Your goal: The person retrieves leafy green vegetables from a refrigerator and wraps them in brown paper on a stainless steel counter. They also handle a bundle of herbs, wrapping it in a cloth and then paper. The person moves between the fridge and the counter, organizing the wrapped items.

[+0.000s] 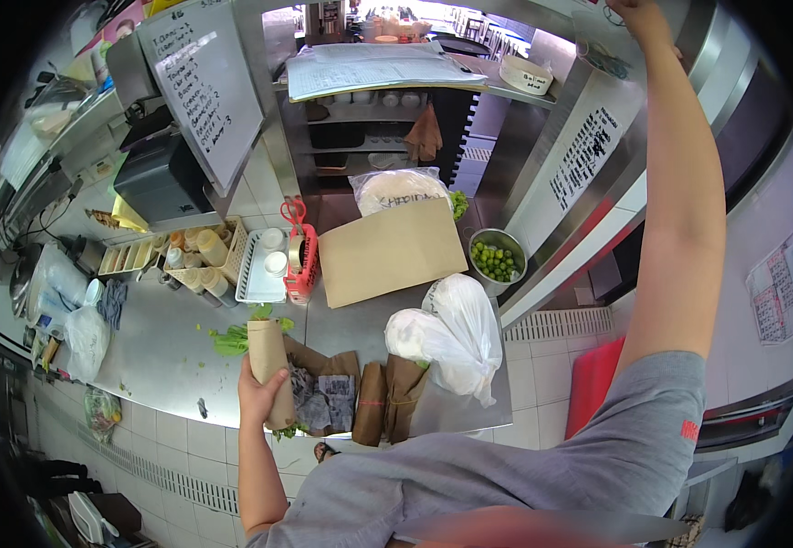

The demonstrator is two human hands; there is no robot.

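Observation:
My left hand grips a roll of brown paper with green leafy stalks sticking out at its ends. Beside it on the steel table lie crumpled newspaper in brown paper and two brown paper bundles, each with a band around it. My right hand is raised to the top edge of the view, at a clear bag of rubber bands hanging on the post; its fingers are partly cut off. A flat sheet of brown paper lies farther back.
White plastic bags stand at the table's right, near a metal pot of green limes. Behind are a red basket with scissors and tape, a white tray with cups and a basket of squeeze bottles. A whiteboard hangs upper left.

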